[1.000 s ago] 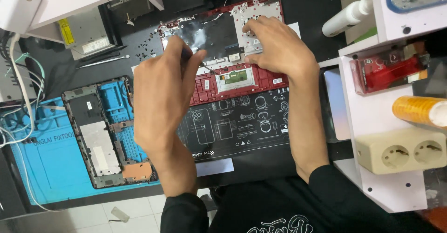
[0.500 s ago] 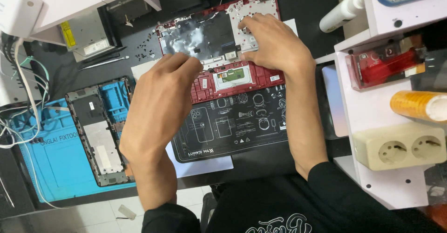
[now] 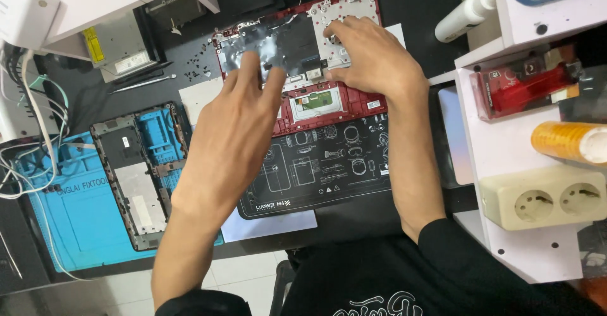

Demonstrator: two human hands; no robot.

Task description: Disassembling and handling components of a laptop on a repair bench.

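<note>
Red laptop shell (image 3: 329,104), upper centre: our right hand (image 3: 373,63) pins it flat-fingered, gripping nothing; left hand (image 3: 237,126) hovers open, empty.

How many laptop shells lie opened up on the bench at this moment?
2. The red laptop shell lies under both hands, left hand and right hand. The dark laptop shell lies on the blue mat. Others may be hidden.

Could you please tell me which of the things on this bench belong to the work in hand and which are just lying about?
In use: red laptop shell, touched by left hand and right hand; black work mat under it.

Lying about: laptop base cover on blue mat, double socket, orange tape roll, white bottle, red lighter.
</note>
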